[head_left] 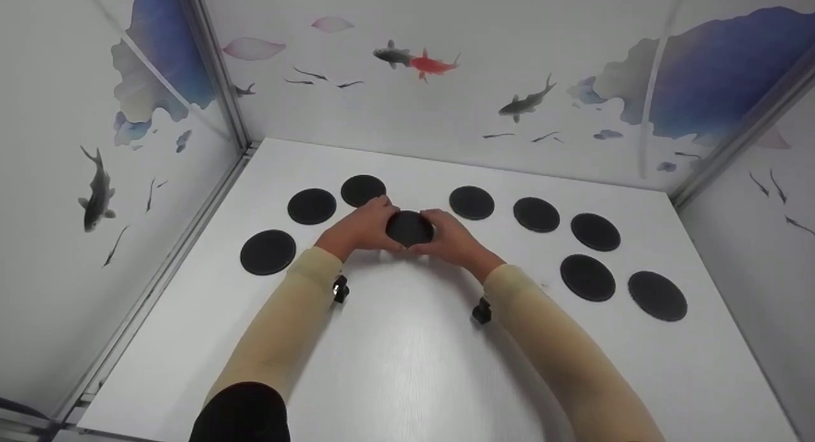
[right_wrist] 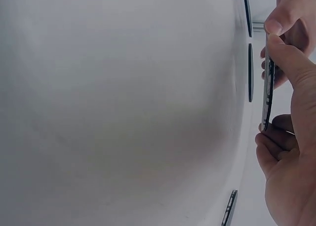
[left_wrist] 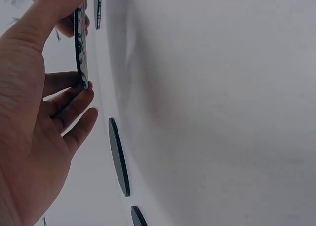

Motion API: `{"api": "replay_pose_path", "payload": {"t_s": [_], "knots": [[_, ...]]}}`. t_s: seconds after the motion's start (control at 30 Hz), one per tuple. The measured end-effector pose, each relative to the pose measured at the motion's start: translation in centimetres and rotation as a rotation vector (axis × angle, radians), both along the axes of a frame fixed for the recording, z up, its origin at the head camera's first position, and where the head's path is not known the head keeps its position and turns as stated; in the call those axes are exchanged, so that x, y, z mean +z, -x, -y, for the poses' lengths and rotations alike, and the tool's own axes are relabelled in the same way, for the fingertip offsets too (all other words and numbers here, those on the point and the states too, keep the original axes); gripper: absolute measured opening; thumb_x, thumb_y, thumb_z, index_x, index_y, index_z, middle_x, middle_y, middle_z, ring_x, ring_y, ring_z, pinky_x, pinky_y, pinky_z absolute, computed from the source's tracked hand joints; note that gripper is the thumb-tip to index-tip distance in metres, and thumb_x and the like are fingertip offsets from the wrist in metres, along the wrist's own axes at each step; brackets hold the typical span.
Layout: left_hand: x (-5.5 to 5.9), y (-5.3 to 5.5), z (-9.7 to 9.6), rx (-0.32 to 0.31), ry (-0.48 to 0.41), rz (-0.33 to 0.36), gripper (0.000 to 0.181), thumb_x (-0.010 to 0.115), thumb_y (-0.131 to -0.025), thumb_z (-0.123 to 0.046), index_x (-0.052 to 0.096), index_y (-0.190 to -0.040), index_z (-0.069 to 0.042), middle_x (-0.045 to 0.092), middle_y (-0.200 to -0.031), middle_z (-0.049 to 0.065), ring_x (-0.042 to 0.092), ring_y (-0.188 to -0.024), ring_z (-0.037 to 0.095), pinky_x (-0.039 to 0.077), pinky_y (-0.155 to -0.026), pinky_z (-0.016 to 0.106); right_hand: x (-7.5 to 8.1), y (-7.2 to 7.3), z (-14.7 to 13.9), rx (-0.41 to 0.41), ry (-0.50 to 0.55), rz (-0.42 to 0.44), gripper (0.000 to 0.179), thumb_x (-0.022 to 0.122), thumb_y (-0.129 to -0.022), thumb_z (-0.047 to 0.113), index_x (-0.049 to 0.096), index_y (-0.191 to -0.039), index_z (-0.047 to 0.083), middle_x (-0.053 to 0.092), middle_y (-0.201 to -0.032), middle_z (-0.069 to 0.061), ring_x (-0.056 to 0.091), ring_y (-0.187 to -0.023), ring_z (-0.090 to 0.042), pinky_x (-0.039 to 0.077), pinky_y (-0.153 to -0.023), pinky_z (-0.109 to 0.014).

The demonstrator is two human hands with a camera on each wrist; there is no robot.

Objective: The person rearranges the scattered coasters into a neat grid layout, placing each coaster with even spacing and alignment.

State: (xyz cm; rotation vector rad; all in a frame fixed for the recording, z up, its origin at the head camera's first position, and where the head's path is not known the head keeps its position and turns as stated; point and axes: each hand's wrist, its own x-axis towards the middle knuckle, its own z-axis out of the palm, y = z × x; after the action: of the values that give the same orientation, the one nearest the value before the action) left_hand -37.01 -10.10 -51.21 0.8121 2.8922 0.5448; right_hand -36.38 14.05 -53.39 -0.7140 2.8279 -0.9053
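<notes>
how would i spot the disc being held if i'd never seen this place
Find the white table and the black discs lying on it. Near the middle, the left hand and right hand grip one disc from opposite sides. Only that disc is raised off the table; its neighbours lie flat.

A right hand (right_wrist: 292, 171) and a left hand (right_wrist: 297, 6) grip a thin dark disc (right_wrist: 269, 88) by its rim, clear of a white tabletop (right_wrist: 123, 88). I see three other dark discs (right_wrist: 251, 73) lying there.
</notes>
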Motion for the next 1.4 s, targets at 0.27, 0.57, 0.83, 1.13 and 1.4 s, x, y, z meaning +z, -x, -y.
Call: {"api": "replay_pose_path", "payload": {"t_s": [0.27,0.57,0.83,1.13,1.4], "knots": [[-0.9,0.1,-0.1,0.008,-0.011,0.035,0.079,0.083,-0.069,-0.062,0.061,-0.127,-0.013,0.049,-0.122,0.001,0.049,-0.106,0.015,0.047,-0.094,0.034,-0.3,0.2,0.3,0.042,-0.047,-0.043,0.083,0.086,-0.076,0.054,0.057,-0.139,0.010,0.059,-0.133,-0.004,0.053,-0.123,-0.019,0.042,-0.107,-0.038],[-1.2,0.3,-0.2,0.000,0.029,0.023,0.081,0.083,-0.071,-0.060,0.060,-0.131,-0.010,0.048,-0.121,0.001,0.050,-0.107,0.016,0.046,-0.097,0.034,-0.5,0.1,0.6,0.048,-0.058,-0.059,0.076,0.087,-0.075,0.053,0.062,-0.132,0.009,0.062,-0.125,-0.005,0.054,-0.115,-0.019,0.045,-0.102,-0.039],[-1.2,0.3,-0.3,0.009,0.023,0.042,0.084,0.086,-0.069,-0.060,0.060,-0.132,-0.011,0.049,-0.122,0.001,0.052,-0.108,0.017,0.047,-0.098,0.037,-0.6,0.0,0.8,0.024,-0.083,-0.054,0.078,0.087,-0.074,0.052,0.061,-0.134,0.009,0.061,-0.127,-0.004,0.054,-0.116,-0.020,0.045,-0.103,-0.038],[-1.3,0.3,-0.5,0.011,0.036,0.042,0.077,0.086,-0.070,-0.056,0.062,-0.129,-0.013,0.051,-0.119,-0.001,0.053,-0.106,0.016,0.048,-0.096,0.036,-0.6,-0.2,1.0,0.006,-0.116,-0.050,0.080,0.087,-0.075,0.053,0.059,-0.136,0.010,0.060,-0.131,-0.005,0.053,-0.121,-0.021,0.043,-0.106,-0.039],[-1.2,0.1,-0.9,0.010,0.026,0.047,0.064,0.087,-0.072,-0.050,0.066,-0.120,-0.013,0.050,-0.117,0.000,0.054,-0.102,0.018,0.048,-0.095,0.038,-0.3,-0.5,1.1,0.031,-0.166,-0.103,0.074,0.086,-0.077,0.050,0.062,-0.133,0.008,0.062,-0.126,-0.008,0.054,-0.120,-0.025,0.044,-0.105,-0.040]]}}
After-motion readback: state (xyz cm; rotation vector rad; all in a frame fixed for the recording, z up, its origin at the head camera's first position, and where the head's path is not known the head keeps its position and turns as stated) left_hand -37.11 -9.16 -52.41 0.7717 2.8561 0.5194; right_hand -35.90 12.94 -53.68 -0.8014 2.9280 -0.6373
